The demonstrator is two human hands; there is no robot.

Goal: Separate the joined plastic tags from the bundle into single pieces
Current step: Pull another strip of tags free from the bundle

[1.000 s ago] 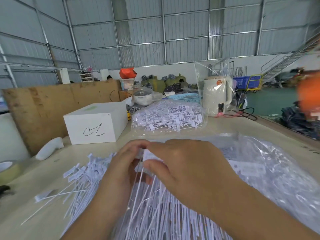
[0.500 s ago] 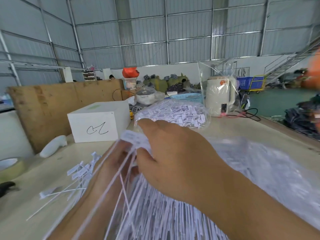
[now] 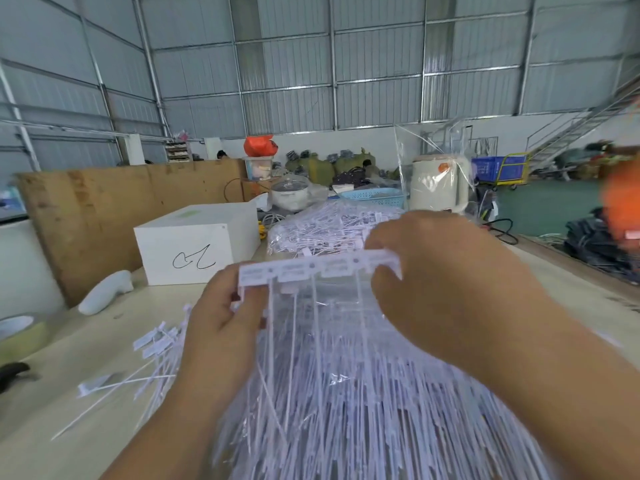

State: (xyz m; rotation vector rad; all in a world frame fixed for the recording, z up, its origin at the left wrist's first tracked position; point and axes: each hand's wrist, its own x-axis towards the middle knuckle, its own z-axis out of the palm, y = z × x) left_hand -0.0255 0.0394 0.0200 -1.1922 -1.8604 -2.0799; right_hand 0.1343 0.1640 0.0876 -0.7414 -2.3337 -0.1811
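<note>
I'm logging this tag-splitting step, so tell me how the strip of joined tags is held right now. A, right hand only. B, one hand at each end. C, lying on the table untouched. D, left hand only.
B: the left hand pinches the left end of the strip of joined tags and the right hand pinches its right end.

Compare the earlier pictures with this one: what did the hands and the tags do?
The hands, close together over the bundle a second ago, have lifted and drawn apart. A joined strip of tags is now stretched flat between them: left hand pinching one end, right hand the other, stems hanging down. The loose tags, white box and bagged tags stayed put.
</note>
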